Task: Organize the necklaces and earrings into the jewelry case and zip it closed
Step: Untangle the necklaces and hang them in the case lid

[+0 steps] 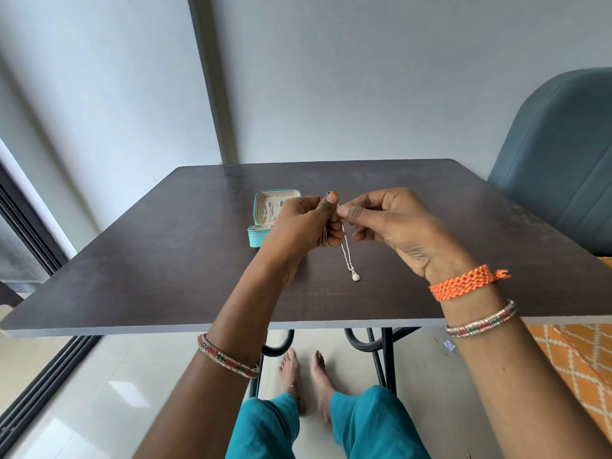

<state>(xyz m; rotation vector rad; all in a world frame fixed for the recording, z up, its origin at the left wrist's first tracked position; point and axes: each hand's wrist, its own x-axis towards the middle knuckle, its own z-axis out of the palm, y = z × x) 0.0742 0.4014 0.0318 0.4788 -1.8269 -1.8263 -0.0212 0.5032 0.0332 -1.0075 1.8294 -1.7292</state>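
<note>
Both hands are up over the desk (165, 260), close together, and each one has hold of the same thin necklace (346, 253). Her left hand (304, 220) has its fingers curled, pinching the top of the chain with the thumb, and more chain seems to be bunched in that fist. Her right hand (394, 223) pinches the chain just beside it with thumb and finger, and the other fingers are curled in loosely. From between the hands the chain hangs straight down, with a small round pendant (356, 277) at the bottom, just above the dark desk or maybe touching it; I cannot tell which.

The jewelry case (275, 213) sits open on the desk behind the left hand. Something thin and shiny already lies inside it, but it is too small to name.

I think she is getting the chain straight before putting it away. To do that well, she should go slowly, keep the chain hanging free so it does not knot, and then lower it into the case pendant first.
</note>
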